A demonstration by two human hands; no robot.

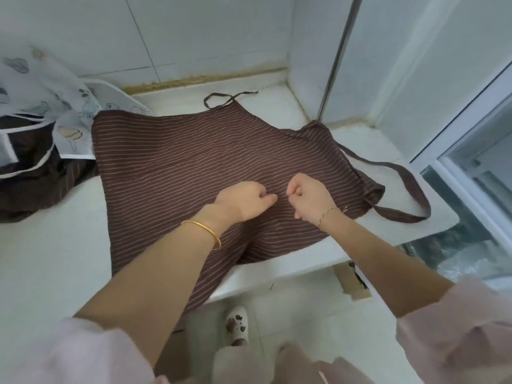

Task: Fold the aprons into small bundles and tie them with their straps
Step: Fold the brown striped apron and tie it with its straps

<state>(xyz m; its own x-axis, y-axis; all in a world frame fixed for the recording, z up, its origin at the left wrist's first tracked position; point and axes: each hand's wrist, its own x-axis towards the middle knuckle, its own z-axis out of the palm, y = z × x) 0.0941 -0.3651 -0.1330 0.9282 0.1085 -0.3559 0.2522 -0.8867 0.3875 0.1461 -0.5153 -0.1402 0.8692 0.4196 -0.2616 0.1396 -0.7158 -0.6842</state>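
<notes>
Status: early stage; no fold is complete.

1. The apron [194,162], brown with thin pale stripes, lies spread in a single layer on the white desk [55,259]. Its near corner hangs over the desk's front edge.
2. The thin tie strap [230,98] lies loose at the far edge. The wide loop strap [401,187] lies loose at the right, near the desk's corner. Neither is wrapped or knotted.
3. The left hand [245,199] and right hand [311,198] sit close together at the middle of the cloth. Both have curled fingers with tips down on the fabric, apparently pinching it along a centre line. No raised crease is visible.
4. A white printed apron [55,106] and a dark apron with white trim [25,173] lie heaped at the left, unfolded.

Remaining: fold this apron down to a bundle, bind it with its straps, then process the heaped aprons.
</notes>
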